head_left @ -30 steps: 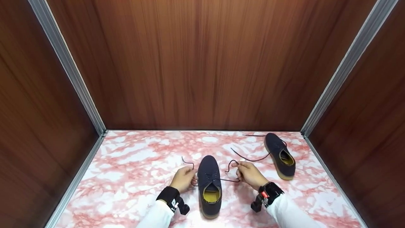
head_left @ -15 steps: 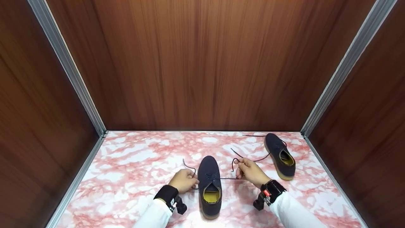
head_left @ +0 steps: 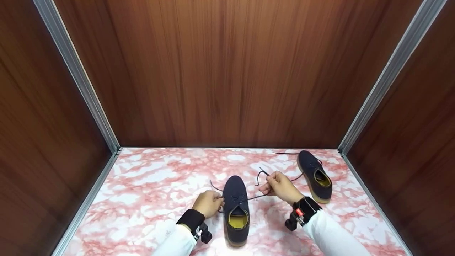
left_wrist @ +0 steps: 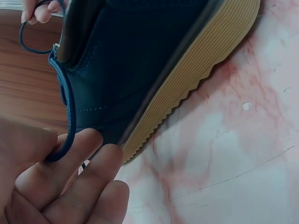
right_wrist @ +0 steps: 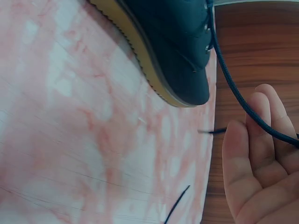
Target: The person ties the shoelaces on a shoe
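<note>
A dark navy lace-up shoe (head_left: 234, 186) rests upright on its sole at the near middle of the pink-and-white marbled table (head_left: 149, 209), toe pointing to the far side, its yellow insole (head_left: 237, 222) showing. The person's left hand (head_left: 208, 203) is just beside the shoe's left side, its grip pinching the left lace (left_wrist: 71, 109) between thumb and fingers; whether the fingertips touch the shoe cannot be told. The right hand (head_left: 282, 186), to the right of the shoe and apart from it, has its grip pinching the right lace (head_left: 256, 197), which runs from the eyelets to the fingers, with its free end curling out beyond them. Each wrist wears a black strap, and the sleeves are white. Farther right, near the far corner, stands a matching second shoe (head_left: 306, 161), its loose laces trailing left. A wood-grain panel (head_left: 227, 71) rises behind the table's far edge.
</note>
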The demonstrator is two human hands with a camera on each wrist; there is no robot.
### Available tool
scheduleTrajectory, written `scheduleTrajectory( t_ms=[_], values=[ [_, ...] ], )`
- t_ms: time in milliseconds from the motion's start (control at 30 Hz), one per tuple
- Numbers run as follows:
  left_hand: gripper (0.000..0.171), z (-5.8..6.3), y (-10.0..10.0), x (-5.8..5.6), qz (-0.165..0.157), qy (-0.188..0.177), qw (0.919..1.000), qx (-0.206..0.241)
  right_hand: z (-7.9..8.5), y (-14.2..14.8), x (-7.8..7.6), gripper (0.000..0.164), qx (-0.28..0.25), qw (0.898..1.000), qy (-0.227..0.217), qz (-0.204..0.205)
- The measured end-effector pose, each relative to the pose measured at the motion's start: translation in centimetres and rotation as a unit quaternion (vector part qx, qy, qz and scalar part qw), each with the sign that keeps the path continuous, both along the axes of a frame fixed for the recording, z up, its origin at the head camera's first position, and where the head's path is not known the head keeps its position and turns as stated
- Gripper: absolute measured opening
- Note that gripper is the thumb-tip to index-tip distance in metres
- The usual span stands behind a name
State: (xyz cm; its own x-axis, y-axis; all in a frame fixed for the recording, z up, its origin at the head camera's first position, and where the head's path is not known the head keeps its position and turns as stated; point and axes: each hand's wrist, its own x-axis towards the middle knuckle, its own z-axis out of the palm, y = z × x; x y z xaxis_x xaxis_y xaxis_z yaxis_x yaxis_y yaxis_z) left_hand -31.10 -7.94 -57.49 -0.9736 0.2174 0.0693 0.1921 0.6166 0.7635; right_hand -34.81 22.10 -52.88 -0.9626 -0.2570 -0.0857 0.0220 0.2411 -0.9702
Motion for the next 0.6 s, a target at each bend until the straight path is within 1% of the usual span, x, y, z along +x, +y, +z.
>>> scheduleTrajectory(
  t_ms=[133,267,367,600],
  values=[
    [0.019,0.0,0.0,0.0,0.001,0.020,0.9997,-0.016,0.9,-0.5,-0.2,0.018,0.018,1.000,0.017,-0.010],
    [0.017,0.0,0.0,0.1,0.005,0.012,0.9998,-0.016,1.5,-1.0,-0.4,0.018,0.028,0.999,0.024,-0.019],
    [0.017,0.0,0.0,0.1,0.004,0.016,0.9997,-0.021,2.0,-1.5,-0.6,0.016,0.032,0.999,0.025,-0.028],
    [0.018,-0.3,0.0,0.1,-0.009,0.060,0.9973,-0.042,3.1,-2.6,-1.1,0.015,0.036,0.998,0.046,-0.040]
  ],
)
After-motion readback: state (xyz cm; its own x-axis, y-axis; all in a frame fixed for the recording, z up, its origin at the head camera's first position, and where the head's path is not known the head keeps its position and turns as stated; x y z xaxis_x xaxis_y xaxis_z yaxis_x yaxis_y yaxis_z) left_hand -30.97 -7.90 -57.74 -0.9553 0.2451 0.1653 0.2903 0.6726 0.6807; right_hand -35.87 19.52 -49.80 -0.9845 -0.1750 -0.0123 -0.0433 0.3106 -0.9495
